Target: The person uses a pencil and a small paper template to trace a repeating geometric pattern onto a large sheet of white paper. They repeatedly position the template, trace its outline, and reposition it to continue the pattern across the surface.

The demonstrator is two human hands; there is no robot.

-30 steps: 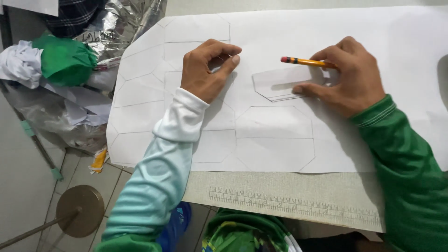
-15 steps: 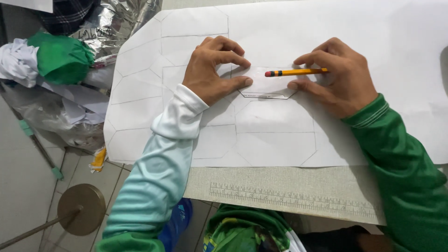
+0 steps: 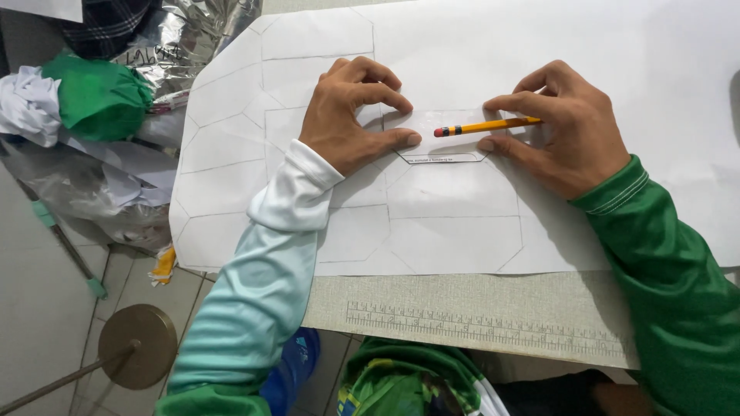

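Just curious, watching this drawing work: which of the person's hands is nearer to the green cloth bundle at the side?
Left. The left hand lies on the paper, closer to the green cloth bundle; the right hand, holding a pencil, is farther away.

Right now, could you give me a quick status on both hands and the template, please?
Left hand pressing clear template flat on white paper. Right hand holds yellow pencil, fingertip on template's right edge. Nothing obstructing.

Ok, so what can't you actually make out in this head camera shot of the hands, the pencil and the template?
Head view:
- Pencil tip: hidden inside the right hand.
- Clear template: its left end lies under the left hand; its small print is too small to read.
- White paper sheet: cut off by the top and right edges.
- Ruler markings on the table edge: too small to tell.
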